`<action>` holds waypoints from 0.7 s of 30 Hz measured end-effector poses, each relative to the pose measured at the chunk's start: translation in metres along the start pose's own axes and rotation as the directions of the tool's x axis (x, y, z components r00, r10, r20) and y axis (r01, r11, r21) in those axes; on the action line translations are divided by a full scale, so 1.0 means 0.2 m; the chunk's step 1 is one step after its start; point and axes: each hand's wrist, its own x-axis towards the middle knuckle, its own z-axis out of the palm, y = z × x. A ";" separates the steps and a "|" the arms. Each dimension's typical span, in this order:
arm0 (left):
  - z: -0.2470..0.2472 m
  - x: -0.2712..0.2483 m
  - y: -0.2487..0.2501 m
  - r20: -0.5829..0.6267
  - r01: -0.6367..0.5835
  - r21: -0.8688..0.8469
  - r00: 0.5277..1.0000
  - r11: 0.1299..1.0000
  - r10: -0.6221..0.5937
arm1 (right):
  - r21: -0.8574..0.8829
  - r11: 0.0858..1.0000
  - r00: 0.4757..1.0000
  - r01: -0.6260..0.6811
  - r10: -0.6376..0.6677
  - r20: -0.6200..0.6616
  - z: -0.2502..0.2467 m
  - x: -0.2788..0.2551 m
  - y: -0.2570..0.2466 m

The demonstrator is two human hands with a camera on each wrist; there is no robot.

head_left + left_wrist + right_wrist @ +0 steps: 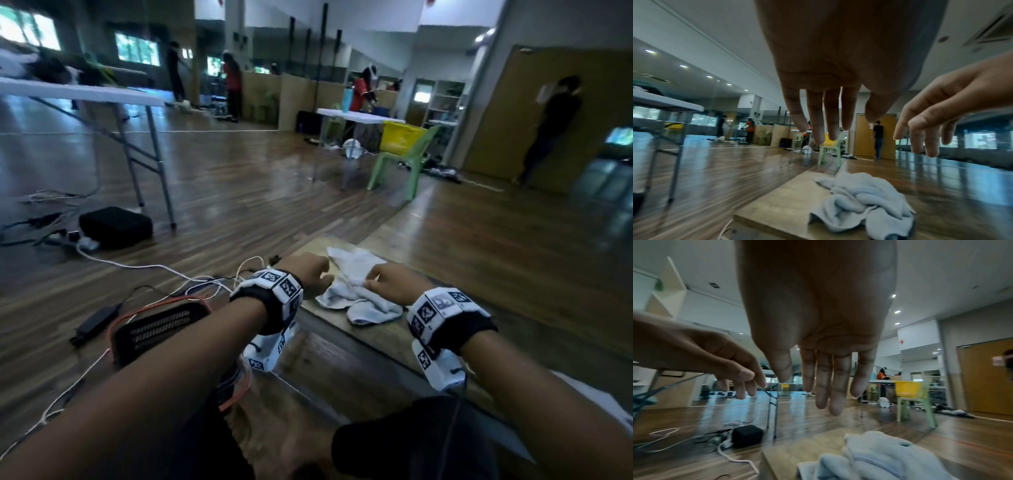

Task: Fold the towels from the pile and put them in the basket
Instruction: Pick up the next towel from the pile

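A crumpled white towel (356,294) (863,204) (879,456) lies on a small wooden table (376,329) (781,199). My left hand (313,274) (828,129) hovers over the towel's left edge with its fingers straight and hanging down, holding nothing. Over the towel's right side, my right hand (387,281) (818,386) is just as relaxed and empty. Each hand also shows in the other wrist view: the right hand (920,138) and the left hand (742,382). A black slotted basket with an orange rim (157,329) sits on the floor left of the table.
Cables (191,281) and a black box (116,226) lie on the wooden floor to the left. A white folding table (85,92) stands at the back left. Far off, a yellow basket (400,137) (908,388) rests on a green chair (400,164). Several people stand in the distance.
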 end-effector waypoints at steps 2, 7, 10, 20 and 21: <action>0.02 0.03 0.07 0.010 -0.042 0.010 0.999 0.999 0.042 | 0.011 0.998 0.998 -0.065 0.065 -0.007 -0.01 -0.05 0.12; 0.09 0.15 0.12 0.017 -0.067 0.012 0.998 0.998 0.066 | 0.046 0.982 0.983 -0.181 0.182 -0.023 0.04 -0.07 0.31; 0.18 0.23 0.09 0.058 -0.060 -0.020 0.996 0.998 0.061 | 0.044 0.974 0.975 -0.223 0.223 -0.008 0.13 -0.01 0.36; 0.51 0.68 0.02 0.084 -0.093 -0.019 0.992 0.995 0.094 | 0.180 0.956 0.972 -0.232 0.235 0.009 0.40 0.42 0.48; 0.53 0.75 0.02 0.078 -0.095 -0.023 0.992 0.995 0.096 | 0.194 0.953 0.971 -0.231 0.237 -0.009 0.40 0.48 0.50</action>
